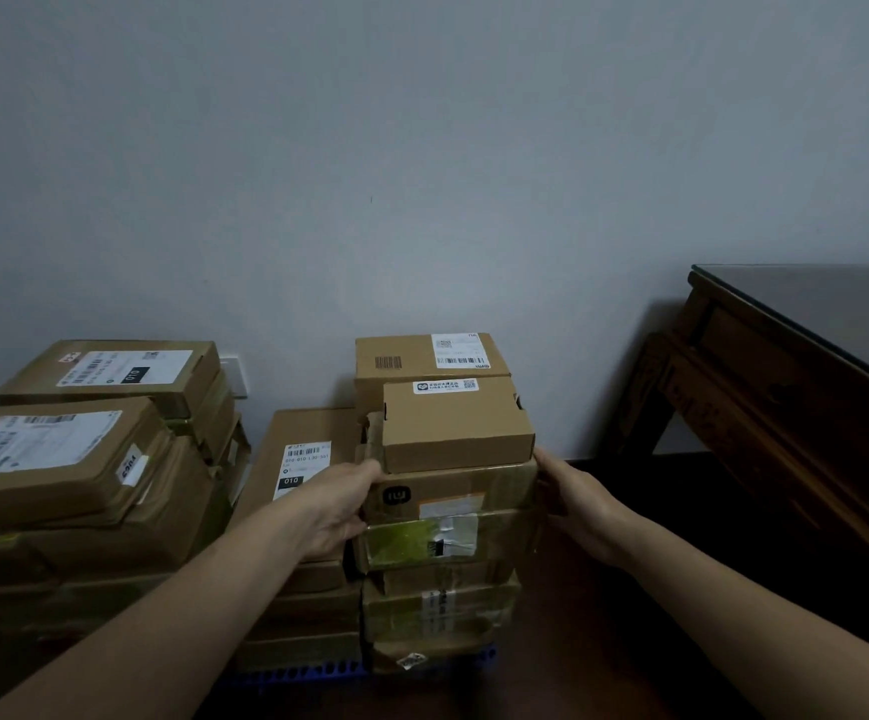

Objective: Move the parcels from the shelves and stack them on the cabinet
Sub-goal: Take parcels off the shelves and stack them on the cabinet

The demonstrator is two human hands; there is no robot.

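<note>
Several brown cardboard parcels stand in stacks against the wall. In the middle stack, a taped parcel with a black logo (448, 493) carries a small plain box (456, 428) on top. My left hand (339, 504) grips that taped parcel's left side, thumb at its top edge. On the parcel's right side, my right hand (572, 491) holds it with the thumb near the top corner; its fingers are partly hidden. More parcels (437, 605) lie under it. Behind stands a taller box with a barcode label (411, 358).
A flat parcel marked 010 (302, 459) lies just left of the held stack. Two taller piles of labelled parcels (58, 454) fill the left. The stacks rest on a blue ribbed base (297, 672). A dark wooden table (785, 366) stands at right.
</note>
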